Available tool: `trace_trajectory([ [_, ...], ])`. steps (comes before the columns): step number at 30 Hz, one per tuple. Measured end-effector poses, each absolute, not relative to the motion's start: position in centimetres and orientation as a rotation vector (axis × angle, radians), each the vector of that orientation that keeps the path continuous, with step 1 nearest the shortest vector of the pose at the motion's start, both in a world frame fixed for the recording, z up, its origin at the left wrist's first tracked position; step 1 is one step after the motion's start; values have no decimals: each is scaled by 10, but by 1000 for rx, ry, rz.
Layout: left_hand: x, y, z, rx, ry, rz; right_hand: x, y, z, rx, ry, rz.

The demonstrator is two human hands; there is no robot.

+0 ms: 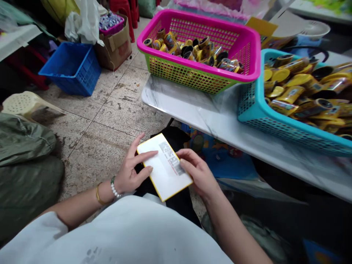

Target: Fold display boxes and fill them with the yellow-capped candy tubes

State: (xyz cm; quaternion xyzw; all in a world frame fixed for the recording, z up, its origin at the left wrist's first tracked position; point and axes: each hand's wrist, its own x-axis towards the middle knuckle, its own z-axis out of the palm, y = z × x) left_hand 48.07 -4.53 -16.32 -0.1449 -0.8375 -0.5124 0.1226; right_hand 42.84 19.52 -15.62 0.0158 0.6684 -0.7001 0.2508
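A white rectangular card (168, 174) with yellow edges lies tilted above my lap. Grey print and a thin red line run along its upper right side. My right hand (199, 172) pinches the right edge, thumb on the face and fingers partly hidden underneath. On the left side, my left hand (134, 165) has its fingers spread, with the index finger and thumb touching the white face and another finger reaching past the upper left corner. Whether it is a single card or a thin stack, I cannot tell.
A marble-patterned table (192, 110) bears a pink-and-green basket (189, 75) and a turquoise basket (275, 123), both with many yellow cylindrical containers. On the floor are a blue crate (74, 73), a cardboard box (118, 47), a cream stool (22, 102) and a dark green sack (27, 176).
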Motion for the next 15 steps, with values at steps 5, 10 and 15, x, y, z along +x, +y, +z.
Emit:
trace_trajectory([
  [5,465,-25,-155,-362,-1925,-1745,447,183,-130,-91,1717,-2082],
  [10,437,-1,-165,-193,-1792,-2069,451,185,-125,-206,1791,-1980],
  [15,454,4,-162,56,-1775,-2257,451,203,-129,-697,2679,-1770],
])
